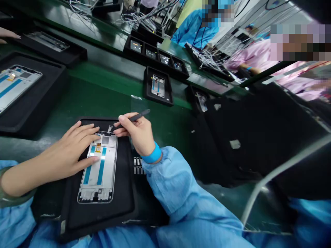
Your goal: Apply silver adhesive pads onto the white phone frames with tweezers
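A silver phone frame point(110, 172) with two blue strips and an orange flex connector lies in a black foam tray point(122, 199). My left hand point(77, 146) rests with fingers spread over the frame's upper left side. Above the frame's top edge, my right hand point(138, 132) pinches slim black tweezers point(139, 114). A small pale piece with a square loop point(110, 128) is at the tip of the tweezers; whether it touches the frame I cannot tell. Several similar small pieces point(137, 169) lie in rows right of the tray, partly hidden by my right sleeve.
Another black tray point(31, 120) with a phone frame point(19, 84) stands at left. Ahead, a smaller tray point(168, 98) holds one too. A compartmented black tray point(155, 62) sits farther back. Black cloth point(248, 137) covers the right side. Another person's hand point(9, 34) shows at far left.
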A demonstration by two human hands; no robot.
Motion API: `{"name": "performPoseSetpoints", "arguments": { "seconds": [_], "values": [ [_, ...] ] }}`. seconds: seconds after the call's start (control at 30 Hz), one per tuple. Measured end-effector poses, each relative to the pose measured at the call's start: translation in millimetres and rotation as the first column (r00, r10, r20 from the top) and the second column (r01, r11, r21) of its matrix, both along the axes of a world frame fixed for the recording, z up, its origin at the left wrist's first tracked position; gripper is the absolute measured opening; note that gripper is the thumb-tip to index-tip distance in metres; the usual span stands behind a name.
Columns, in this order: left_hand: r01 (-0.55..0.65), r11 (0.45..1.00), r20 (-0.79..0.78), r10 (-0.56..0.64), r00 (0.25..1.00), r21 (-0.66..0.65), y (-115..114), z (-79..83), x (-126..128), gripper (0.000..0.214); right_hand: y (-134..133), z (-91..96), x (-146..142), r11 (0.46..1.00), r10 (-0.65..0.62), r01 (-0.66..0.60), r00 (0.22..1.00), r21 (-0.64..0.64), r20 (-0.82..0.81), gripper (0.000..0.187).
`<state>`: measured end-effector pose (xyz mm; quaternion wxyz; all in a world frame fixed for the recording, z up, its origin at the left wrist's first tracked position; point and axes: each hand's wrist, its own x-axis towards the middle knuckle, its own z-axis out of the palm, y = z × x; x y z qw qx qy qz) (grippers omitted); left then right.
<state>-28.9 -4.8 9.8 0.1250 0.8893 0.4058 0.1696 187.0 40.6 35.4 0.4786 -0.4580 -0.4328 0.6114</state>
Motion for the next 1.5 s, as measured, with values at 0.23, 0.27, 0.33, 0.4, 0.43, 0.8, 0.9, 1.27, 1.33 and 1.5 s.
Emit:
{"name": "performPoseSetpoints", "arguments": {
  "seconds": [0.23, 0.27, 0.33, 0.4, 0.43, 0.8, 0.9, 1.27, 1.33, 1.5],
  "values": [
    [-0.150, 0.986, 0.058, 0.146, 0.988, 0.072, -23, -14.1, 2, 0.041, 2, -20.4, -22, 0.992, 0.118, -0.117, 0.993, -0.043, 0.021, 0.039],
    [-0.161, 0.985, 0.069, 0.157, 0.985, 0.058, -25, -14.4, 2, 0.040, 1, -20.6, -22, 0.991, 0.130, -0.128, 0.991, -0.042, 0.036, 0.039],
    [-0.174, 0.984, 0.089, 0.172, 0.981, 0.025, -26, -14.5, 2, 0.039, 0, -20.3, -23, 0.989, 0.146, -0.144, 0.987, -0.045, 0.060, 0.039],
    [-0.187, 0.982, 0.104, 0.186, 0.977, -0.001, -27, -14.3, 1, 0.037, 0, -20.1, -24, 0.985, 0.165, -0.162, 0.983, -0.054, 0.076, 0.038],
    [-0.191, 0.981, 0.105, 0.191, 0.976, -0.010, -26, -14.1, 1, 0.036, 0, -20.2, -25, 0.983, 0.176, -0.172, 0.981, -0.059, 0.083, 0.038],
    [-0.190, 0.982, 0.083, 0.191, 0.978, -0.020, -27, -12.9, 1, 0.038, -1, -24.0, -26, 0.976, 0.216, -0.212, 0.966, -0.042, 0.139, 0.034],
    [-0.177, 0.984, 0.086, 0.177, 0.981, -0.010, -27, -12.6, 1, 0.038, -1, -26.4, -26, 0.976, 0.219, -0.218, 0.960, -0.025, 0.173, 0.033],
    [-0.114, 0.986, -0.063, 0.123, 0.990, 0.124, -23, -7.6, -1, 0.036, -5, -19.8, -21, 0.866, 0.179, -0.402, 0.805, 0.298, 0.566, 0.019],
    [-0.101, 0.984, -0.088, 0.115, 0.989, 0.147, -23, -5.8, 0, 0.037, -5, -17.9, -20, 0.814, 0.133, -0.446, 0.767, 0.372, 0.628, 0.016],
    [-0.121, 0.982, -0.108, 0.137, 0.985, 0.149, -23, -2.3, 3, 0.036, 0, -17.1, -17, 0.854, 0.097, -0.312, 0.881, 0.415, 0.463, 0.017]
  ]
}}
